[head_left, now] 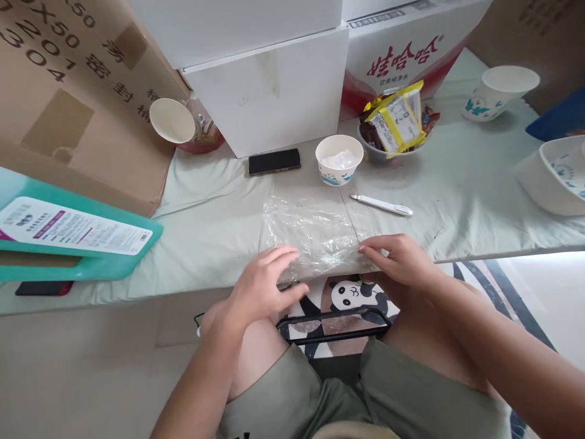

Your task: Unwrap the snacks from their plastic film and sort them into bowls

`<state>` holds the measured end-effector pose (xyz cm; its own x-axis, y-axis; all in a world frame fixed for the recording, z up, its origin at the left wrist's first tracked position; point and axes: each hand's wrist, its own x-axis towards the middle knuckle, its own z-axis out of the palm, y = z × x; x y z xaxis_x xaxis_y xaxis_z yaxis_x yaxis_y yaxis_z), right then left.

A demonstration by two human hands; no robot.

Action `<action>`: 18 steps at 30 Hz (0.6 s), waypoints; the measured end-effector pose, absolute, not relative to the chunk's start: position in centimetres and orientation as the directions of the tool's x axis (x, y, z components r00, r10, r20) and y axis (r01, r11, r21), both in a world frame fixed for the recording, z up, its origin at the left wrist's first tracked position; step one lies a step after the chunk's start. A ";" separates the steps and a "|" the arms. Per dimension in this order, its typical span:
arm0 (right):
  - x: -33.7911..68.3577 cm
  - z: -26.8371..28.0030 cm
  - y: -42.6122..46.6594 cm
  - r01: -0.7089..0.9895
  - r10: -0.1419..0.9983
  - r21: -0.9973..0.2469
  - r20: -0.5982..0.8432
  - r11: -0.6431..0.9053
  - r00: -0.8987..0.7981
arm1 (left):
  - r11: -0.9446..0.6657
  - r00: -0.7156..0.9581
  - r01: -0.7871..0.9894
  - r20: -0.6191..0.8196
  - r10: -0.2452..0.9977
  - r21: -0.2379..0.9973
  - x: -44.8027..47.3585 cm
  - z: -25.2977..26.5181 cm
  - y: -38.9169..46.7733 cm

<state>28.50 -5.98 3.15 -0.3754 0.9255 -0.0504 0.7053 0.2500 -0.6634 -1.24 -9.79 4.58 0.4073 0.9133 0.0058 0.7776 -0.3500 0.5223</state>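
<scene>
L hand [262,283] is nearest, over the near-left part of the clear plastic film [315,228], thumb spread and nothing gripped; whether its fingertips touch is unclear. R hand [404,259] looks to be pinching the film's right edge betw. thumb and index finger. The film lies crinkled at the near edge of the cloth-covered table [214,250], betw. the hands.

Step in hand, I'd judge: straightening the film — next move calls for a light L-hand hold, w/o bunching it.

Off left, a teal container [105,266] has a white label [82,228] w/ a purple band; small print unreadable. Beyond the film: slim white tool [384,205], then paper cup [339,177], blue pattern, no legible brand, and dark phone [274,161]. Snack bowl [393,156] behind — yellow packet's [397,122] print too small.

Farthest, cartons: white-and-red one [406,61] reads 娃哈哈, w/ 饮用纯净水 (purified drinking water) below; brown one [137,158] shows "X50", "201", "304" and 密封.
</scene>
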 end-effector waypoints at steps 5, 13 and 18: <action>27.7 4.0 -3.9 0.657 0.931 -0.739 -0.115 0.153 -0.347 | -0.235 0.265 0.821 0.016 0.964 0.520 -0.1 4.4 -10.5; 28.4 2.5 1.4 0.355 0.898 -0.928 -0.245 -0.109 -0.366 | 0.134 0.005 0.508 -0.159 0.987 0.851 -2.5 4.9 -3.2; 27.5 0.9 1.1 0.115 0.957 -0.974 -0.215 -0.195 -0.193 | 0.226 -0.301 0.185 -0.164 0.939 0.956 -2.6 3.5 -1.5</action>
